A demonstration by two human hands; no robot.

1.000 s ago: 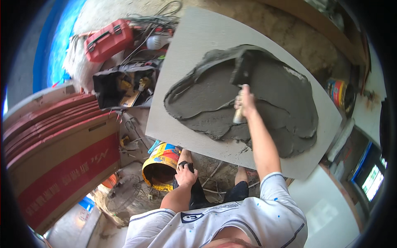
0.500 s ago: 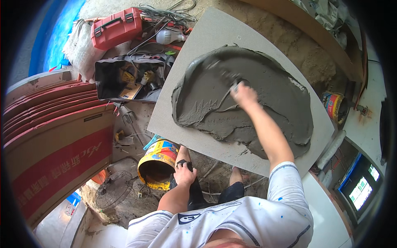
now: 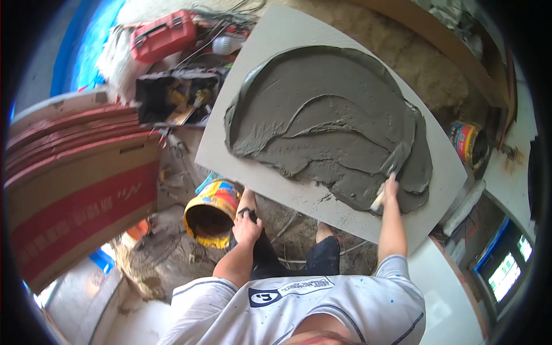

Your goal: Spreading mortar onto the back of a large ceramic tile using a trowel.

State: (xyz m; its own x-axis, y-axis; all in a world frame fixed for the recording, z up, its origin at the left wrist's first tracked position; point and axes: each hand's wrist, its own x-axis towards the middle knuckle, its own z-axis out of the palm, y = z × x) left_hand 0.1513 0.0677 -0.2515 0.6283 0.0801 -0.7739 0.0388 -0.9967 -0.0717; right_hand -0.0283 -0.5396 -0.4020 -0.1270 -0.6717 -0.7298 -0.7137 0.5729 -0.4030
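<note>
In my right hand (image 3: 391,188) is a trowel (image 3: 398,155), its blade on the right part of a broad layer of wet grey mortar (image 3: 339,80). The pale end of its handle shows beside my fingers. The mortar lies on a large light-grey tile (image 3: 287,29) with a ribbed surface, smooth at the far side and ridged toward me. My left hand (image 3: 247,229) rests at my left knee, its fingers curled at a dark patch I cannot make out. Just left of it, a yellow bucket (image 3: 214,198) lies tipped with its mouth toward me.
At the far left are a red toolbox (image 3: 164,37) and a dark open tool bag (image 3: 155,100). Stacked cardboard boxes (image 3: 86,201) stand along the left. Another small bucket (image 3: 467,144) is beyond the tile's right edge. Bare dirty floor shows around my feet.
My right hand has swept the trowel from the far middle of the mortar to the right and toward me, leaving curved ridges. My left hand stays at the knee; the view has shifted slightly.
</note>
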